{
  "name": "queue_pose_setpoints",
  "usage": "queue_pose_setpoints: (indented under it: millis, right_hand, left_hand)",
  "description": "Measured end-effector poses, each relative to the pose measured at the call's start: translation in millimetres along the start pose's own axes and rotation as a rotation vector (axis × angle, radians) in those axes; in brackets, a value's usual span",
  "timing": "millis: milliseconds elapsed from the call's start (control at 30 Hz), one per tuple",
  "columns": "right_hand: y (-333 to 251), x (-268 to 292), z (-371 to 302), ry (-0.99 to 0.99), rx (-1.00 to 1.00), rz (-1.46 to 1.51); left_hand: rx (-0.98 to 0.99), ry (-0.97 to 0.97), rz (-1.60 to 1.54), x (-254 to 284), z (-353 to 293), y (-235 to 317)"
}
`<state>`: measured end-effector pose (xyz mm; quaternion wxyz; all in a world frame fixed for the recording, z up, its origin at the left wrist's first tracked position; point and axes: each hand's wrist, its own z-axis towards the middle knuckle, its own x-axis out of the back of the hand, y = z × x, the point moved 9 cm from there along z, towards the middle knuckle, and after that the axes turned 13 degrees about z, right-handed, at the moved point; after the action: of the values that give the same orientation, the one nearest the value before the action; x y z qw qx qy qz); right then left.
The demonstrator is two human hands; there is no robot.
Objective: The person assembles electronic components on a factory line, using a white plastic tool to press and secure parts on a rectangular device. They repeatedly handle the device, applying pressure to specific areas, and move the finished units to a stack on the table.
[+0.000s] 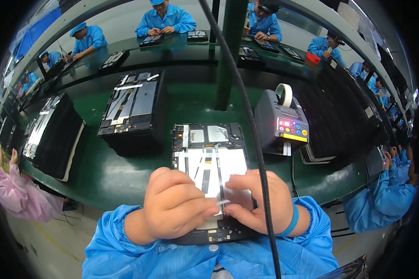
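Note:
An opened tablet (182,160) with bare silver panels and flat dark cables lies in front of me on the green bench. Over its lower left part, my left hand (174,204) is closed, with a short strip of whitish tape (223,202) pinched at its fingertips. My right hand (260,200), a blue band at its wrist, hovers over the tablet's right side. Its thumb and forefinger are apart, close to the strip's free end. Part of the tablet is hidden beneath both hands.
A grey tape dispenser (281,123) with a tape roll stands right of the tablet. Tall stacks of opened tablets stand left (132,102), far left (53,135) and right (344,111). A black cable (249,102) hangs across the view. Co-workers sit around.

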<state>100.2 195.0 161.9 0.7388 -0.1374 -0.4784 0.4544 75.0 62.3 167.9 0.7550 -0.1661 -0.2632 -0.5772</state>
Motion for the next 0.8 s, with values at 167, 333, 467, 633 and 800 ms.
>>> queue_pose_setpoints:
  millis: [167, 333, 467, 633, 800]
  right_hand:
    - [15.6, 24.0, -20.3, 0.115, 0.084, -0.003]
    - [91.2, 50.7, -21.0, 0.317, -0.417, 0.227]
    - [152.5, 32.1, -5.7, 0.374, -0.337, 0.565]
    - [175.6, 19.0, 29.5, 0.195, -0.469, 0.325]
    - [204.3, -4.2, 40.9, 0.072, -0.478, 0.507]
  left_hand:
    - [-0.074, -0.133, -0.058, -31.8, 31.2, 1.1]
    - [0.170, -0.479, -0.080, -96.6, 48.9, -46.2]
    - [-0.011, -0.560, 0.151, -119.2, 56.0, -42.9]
    - [-0.090, -0.500, 0.251, -111.1, 55.1, -33.0]
    - [-0.047, -0.546, 0.263, -114.1, 45.4, -42.2]
